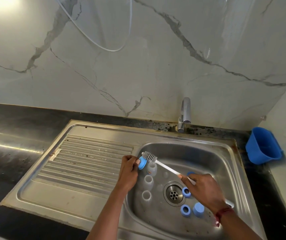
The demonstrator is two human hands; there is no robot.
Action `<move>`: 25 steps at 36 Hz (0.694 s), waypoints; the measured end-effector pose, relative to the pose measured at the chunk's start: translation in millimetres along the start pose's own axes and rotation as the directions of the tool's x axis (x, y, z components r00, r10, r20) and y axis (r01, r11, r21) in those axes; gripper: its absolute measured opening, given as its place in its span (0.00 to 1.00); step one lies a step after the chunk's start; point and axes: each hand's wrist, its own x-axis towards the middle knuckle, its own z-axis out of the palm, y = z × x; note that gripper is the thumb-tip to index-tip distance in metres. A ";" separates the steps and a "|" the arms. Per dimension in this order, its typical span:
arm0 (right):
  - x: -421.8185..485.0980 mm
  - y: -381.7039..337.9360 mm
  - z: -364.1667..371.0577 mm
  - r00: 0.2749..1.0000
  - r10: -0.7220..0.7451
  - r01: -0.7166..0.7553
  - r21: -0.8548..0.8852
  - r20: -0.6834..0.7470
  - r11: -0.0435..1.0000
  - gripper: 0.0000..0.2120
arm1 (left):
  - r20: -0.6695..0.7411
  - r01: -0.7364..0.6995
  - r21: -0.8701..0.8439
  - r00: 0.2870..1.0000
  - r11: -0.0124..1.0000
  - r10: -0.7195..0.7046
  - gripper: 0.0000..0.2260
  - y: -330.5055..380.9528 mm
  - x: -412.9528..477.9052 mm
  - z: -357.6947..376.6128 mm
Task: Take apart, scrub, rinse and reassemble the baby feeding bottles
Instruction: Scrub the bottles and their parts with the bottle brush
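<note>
My left hand (128, 168) grips a blue bottle cap (142, 163) over the left rim of the sink basin (213, 158). My right hand (203, 189) holds the white handle of a bottle brush (150, 156), whose bristled head rests against the cap. Three clear bottle bodies stand in the basin: one (151, 168) just below the brush, one (148, 181) in the middle, one (146, 195) nearest me. Two blue screw rings (186, 192) (185, 210) and a blue cap (198, 210) lie near the drain (173, 194). Clear teats (165, 174) are faintly visible beside it.
A chrome tap (184, 115) stands behind the basin, shut off. The ribbed steel drainboard (86, 161) lies to the left, on a black counter (8, 153). A blue plastic tub (264, 146) sits at the right against the marble wall.
</note>
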 end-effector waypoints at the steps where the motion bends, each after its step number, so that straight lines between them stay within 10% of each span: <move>1: -0.6 -1.5 -2.6 1.000 -0.007 0.007 -0.006 0.000 1.000 0.29 | 0.010 0.009 -0.005 1.000 1.000 -0.009 0.09 1.4 0.4 -1.0; 17: 1.6 8.3 10.3 0.994 0.055 -0.053 -0.023 0.091 0.998 0.30 | 0.118 0.021 -0.305 0.993 0.952 0.016 0.06 29.0 8.6 0.1; 25: 6.4 9.5 19.8 0.990 0.136 -0.138 0.224 0.025 0.965 0.31 | 0.241 0.282 -0.704 0.958 0.652 -0.154 0.09 36.7 2.1 1.5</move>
